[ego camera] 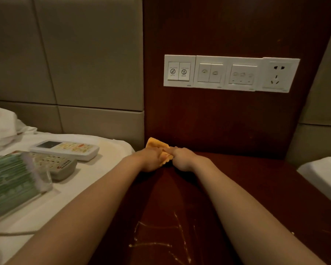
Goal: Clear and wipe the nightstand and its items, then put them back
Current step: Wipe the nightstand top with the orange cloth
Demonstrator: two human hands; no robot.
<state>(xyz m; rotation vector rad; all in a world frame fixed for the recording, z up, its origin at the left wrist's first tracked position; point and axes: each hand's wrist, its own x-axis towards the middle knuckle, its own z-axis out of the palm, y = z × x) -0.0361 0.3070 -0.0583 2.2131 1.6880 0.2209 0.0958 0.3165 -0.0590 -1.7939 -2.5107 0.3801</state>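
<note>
I have both hands on the orange cloth (157,144), below the switch panel (231,73) and a little to its left, at the back edge of the nightstand's counter (256,188). My left hand (151,159) has its grip clenched round one end of the cloth and my right hand (182,159) pinches the other, knuckles almost meeting. I judge the step to be bunching the cloth for wiping. To do it well I'd fold a flat pad, press it down, and sweep in overlapping strokes from the wall under the panel out to the pale streaks (161,243) far below it. The cleared things lie on the bed (111,150), well left of the panel: a white remote (65,149), a grey remote (59,165) and a green printed card (10,180). Their print, and the captions on the panel's leftmost switches, are too small or blurred to read.
</note>
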